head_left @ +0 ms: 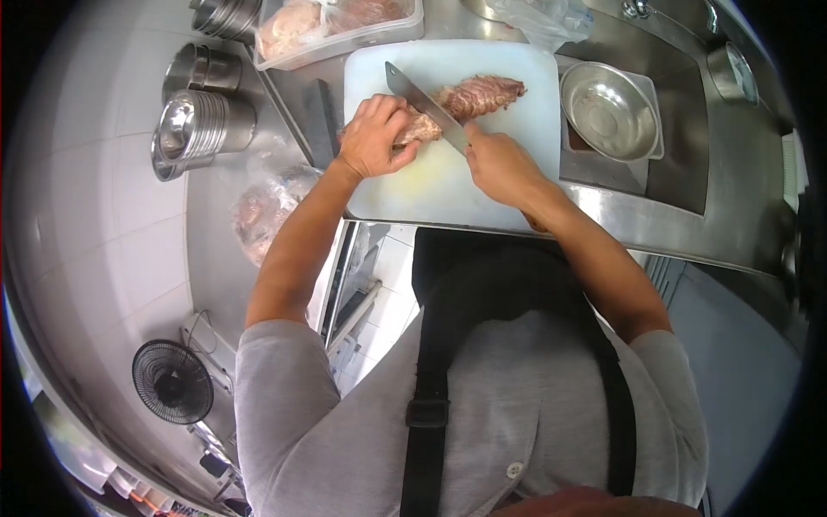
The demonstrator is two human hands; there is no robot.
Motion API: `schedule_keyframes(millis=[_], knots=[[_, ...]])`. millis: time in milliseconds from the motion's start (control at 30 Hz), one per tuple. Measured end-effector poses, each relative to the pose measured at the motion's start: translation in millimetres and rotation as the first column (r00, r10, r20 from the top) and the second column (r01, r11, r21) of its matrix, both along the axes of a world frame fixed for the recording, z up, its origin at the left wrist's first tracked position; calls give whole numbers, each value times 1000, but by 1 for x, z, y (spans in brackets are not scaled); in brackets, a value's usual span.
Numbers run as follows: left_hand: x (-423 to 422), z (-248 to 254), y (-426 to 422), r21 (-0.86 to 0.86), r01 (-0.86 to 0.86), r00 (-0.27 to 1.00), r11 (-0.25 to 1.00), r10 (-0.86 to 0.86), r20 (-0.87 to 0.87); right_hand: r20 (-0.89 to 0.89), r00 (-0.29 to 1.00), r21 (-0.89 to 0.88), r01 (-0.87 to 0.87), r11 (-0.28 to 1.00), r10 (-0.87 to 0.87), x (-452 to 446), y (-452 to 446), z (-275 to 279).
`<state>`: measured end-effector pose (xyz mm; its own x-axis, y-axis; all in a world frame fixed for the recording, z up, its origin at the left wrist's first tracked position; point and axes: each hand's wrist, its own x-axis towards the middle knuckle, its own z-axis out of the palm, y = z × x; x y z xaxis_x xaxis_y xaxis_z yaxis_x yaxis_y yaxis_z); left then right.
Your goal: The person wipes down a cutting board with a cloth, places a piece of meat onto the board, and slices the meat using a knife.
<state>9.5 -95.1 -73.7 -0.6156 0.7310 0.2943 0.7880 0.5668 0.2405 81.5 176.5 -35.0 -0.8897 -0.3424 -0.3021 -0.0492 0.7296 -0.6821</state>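
On a white cutting board lies a long piece of reddish-brown meat. My right hand is closed round the handle of a knife, whose broad blade crosses the meat and points to the upper left. Left of the blade, my left hand presses on the paler end of the meat with its fingers curled over it. Part of that end is hidden under the hand. How deep the blade sits in the meat I cannot tell.
A plastic tub of raw meat stands behind the board. Bagged meat and stacked steel containers are on the left. A steel bowl sits in the sink on the right. A black fan is at lower left.
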Motion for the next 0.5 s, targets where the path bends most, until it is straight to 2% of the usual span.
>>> schedule_keyframes(millis=[167,500], knots=[[1,-4,-1,50,17,1000,999,-16,-11,56,998,12,9,1000,-9,6,17,42],[-1,-9,-3,68,30,999,997,-28,-27,0,1000,35,-21,999,21,10,26,53]])
